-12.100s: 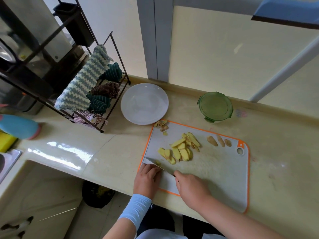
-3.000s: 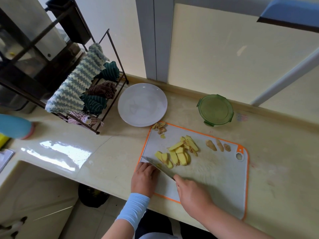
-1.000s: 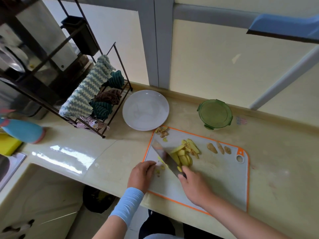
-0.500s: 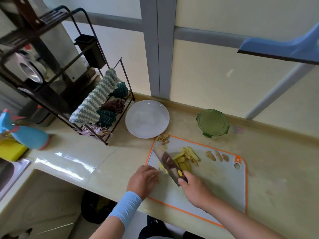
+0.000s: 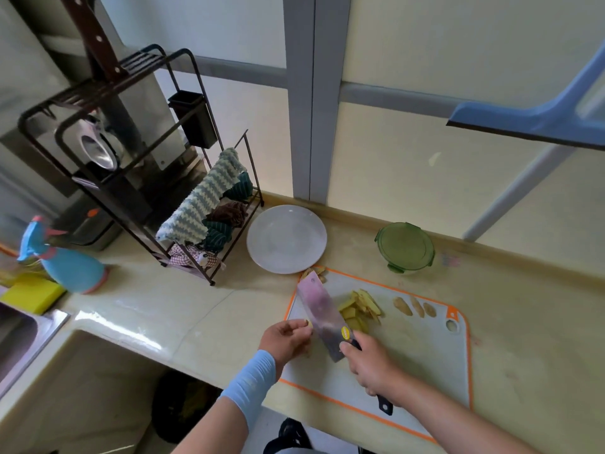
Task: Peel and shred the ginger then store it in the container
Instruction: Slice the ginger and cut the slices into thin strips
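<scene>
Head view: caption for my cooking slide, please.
Right hand holds cleaver over cutting board; left hand pinches a ginger piece.

Left grip (image 5: 288, 339), right grip (image 5: 370, 365): curled

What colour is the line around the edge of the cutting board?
Orange. The cutting board is white with an orange rim, clearest in the head view.

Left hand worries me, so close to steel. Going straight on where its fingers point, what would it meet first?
Probably the cleaver blade held by the right hand, just beyond the left hand pinching a ginger bit; the blade looks lifted, so depth is unclear.
</scene>
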{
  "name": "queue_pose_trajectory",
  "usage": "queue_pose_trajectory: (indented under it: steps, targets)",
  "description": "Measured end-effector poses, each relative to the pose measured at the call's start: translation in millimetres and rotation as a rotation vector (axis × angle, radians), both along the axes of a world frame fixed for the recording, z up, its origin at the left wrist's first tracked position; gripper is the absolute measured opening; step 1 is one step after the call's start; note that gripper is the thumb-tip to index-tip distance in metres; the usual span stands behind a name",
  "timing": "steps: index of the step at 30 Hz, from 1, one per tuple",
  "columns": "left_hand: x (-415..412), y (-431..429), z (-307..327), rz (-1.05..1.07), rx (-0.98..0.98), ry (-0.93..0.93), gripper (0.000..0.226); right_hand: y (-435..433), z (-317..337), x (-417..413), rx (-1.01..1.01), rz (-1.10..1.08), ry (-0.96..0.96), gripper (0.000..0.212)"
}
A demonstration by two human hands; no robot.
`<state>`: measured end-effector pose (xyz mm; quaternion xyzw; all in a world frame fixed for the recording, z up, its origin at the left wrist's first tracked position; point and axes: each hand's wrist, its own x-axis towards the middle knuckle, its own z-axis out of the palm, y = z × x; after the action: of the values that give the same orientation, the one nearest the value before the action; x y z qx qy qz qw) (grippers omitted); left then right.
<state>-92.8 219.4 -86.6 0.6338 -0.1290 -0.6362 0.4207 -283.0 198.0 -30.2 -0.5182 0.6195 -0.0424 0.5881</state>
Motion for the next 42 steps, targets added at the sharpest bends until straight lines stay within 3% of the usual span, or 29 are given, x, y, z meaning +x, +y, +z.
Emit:
queue_pose_trajectory:
  steps: [3,7,10,15,19,21,23,28,31,34,37,39,42]
  targets:
    - [7,-4,2,-0.174,0.001,-0.241,0.021,-1,-3,-7,-0.077,0.027,0.047,0.015]
    - [19,-8,10,-0.663,-0.008,-0.679,0.021,2,-4,-11,-0.198,0.135,0.169,0.021]
    - [28,-8,10,-0.635,-0.004,-0.675,0.024,5,-2,-10,-0.242,0.147,0.213,0.027]
    - [35,-20,-4,-0.555,-0.203,-1.016,0.034,15,-2,-9,-0.306,0.154,0.255,0.027]
    - [34,-32,-23,-0.856,-0.476,-1.238,0.049,21,-6,-11,-0.318,0.136,0.286,0.025]
    - [34,-29,-32,-0.979,-0.578,-1.298,0.048,24,-7,-11,-0.313,0.124,0.298,0.024]
    - [37,-18,-43,-0.954,-0.616,-1.303,0.042,28,-8,-12,-0.312,0.109,0.301,0.023]
    - [35,15,-54,-0.904,-0.704,-1.05,0.034,37,-11,-16,-0.327,0.082,0.303,0.017]
    - [33,29,-49,-0.605,-0.631,-0.955,0.042,41,-11,-14,-0.329,0.099,0.294,0.025]
    - [45,20,-55,-0.424,-0.559,-1.151,0.049,48,-11,-4,-0.324,0.139,0.275,0.029]
    - [52,-5,-55,-0.809,-0.568,-1.332,0.066,48,-13,1,-0.344,0.102,0.254,0.03]
    - [48,-14,-52,-1.02,-0.57,-1.337,0.07,45,-13,-3,-0.335,0.078,0.255,0.028]
    - [42,-8,-47,-1.11,-0.729,-1.346,0.074,41,-12,-15,-0.334,0.096,0.247,0.029]
